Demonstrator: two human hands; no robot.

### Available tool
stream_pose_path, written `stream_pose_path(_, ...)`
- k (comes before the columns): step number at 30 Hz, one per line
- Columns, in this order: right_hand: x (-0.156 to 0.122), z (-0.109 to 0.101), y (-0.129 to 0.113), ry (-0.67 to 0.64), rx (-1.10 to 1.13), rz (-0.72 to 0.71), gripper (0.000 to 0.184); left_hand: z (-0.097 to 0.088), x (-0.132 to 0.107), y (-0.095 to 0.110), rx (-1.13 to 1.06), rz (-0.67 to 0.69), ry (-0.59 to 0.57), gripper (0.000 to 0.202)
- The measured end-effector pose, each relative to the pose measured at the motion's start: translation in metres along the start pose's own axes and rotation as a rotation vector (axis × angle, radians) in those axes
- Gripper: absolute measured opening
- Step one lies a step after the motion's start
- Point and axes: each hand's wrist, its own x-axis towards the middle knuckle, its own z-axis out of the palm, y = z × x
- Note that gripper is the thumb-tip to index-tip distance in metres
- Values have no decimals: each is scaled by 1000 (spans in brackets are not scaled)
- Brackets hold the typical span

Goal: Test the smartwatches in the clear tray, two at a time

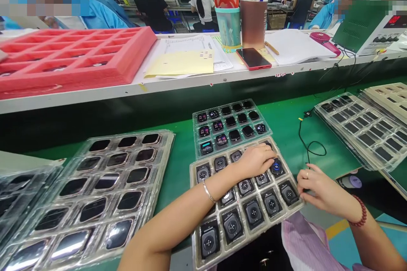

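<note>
A beige tray (199, 216) of dark watch bodies lies in front of me, their round sensor backs facing up. My left hand (259, 159) reaches across it, fingers bent down together over the far right pockets; what is under the fingertips is hidden. Just below them, one watch body (276, 167) glows blue. My right hand (321, 188) is closed beside the tray's right edge, with a thin black cable (300, 135) running down into its fingers. Beyond the beige tray, a clear tray (227, 112) holds watches screen up, several of them lit.
Stacked trays of dark screens (165, 165) stand at left, and more stacked trays (365, 123) at right. On the raised white shelf (178, 82) are a pink foam tray (124, 65), papers, a phone (253, 58), cups and a green power supply (362, 25). People sit beyond.
</note>
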Motion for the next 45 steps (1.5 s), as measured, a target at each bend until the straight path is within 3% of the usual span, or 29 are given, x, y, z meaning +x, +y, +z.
stream_pose_path(2,-6,0,-4,-25,46,13,16,-1,0,-1,-20,-28,25,25)
stream_pose_path(6,1,3,-3,58,190,64,20,-2,0,-4,-70,-112,100,26)
stream_pose_path(9,9,4,0,100,175,148,25,-4,0,-8,-48,-235,147,26)
stream_pose_path(13,13,3,0,57,151,202,22,-9,-1,-15,-31,-370,160,26)
stream_pose_path(21,13,3,0,10,199,246,20,-15,-2,-23,-96,-431,228,24)
stream_pose_path(24,16,4,1,59,182,238,19,-15,-2,-25,-155,-440,291,24)
stream_pose_path(27,36,5,-2,217,138,204,19,-14,-1,-29,-215,-449,368,24)
stream_pose_path(30,73,9,-8,331,79,93,17,-14,0,-33,-239,-466,404,23)
stream_pose_path(36,140,14,-11,225,-52,-67,12,-14,-1,-35,-242,-506,414,24)
stream_pose_path(41,157,4,6,204,18,-82,21,-11,-1,-34,-248,-440,403,25)
stream_pose_path(45,160,3,12,205,47,-71,25,-9,-1,-35,-245,-471,405,27)
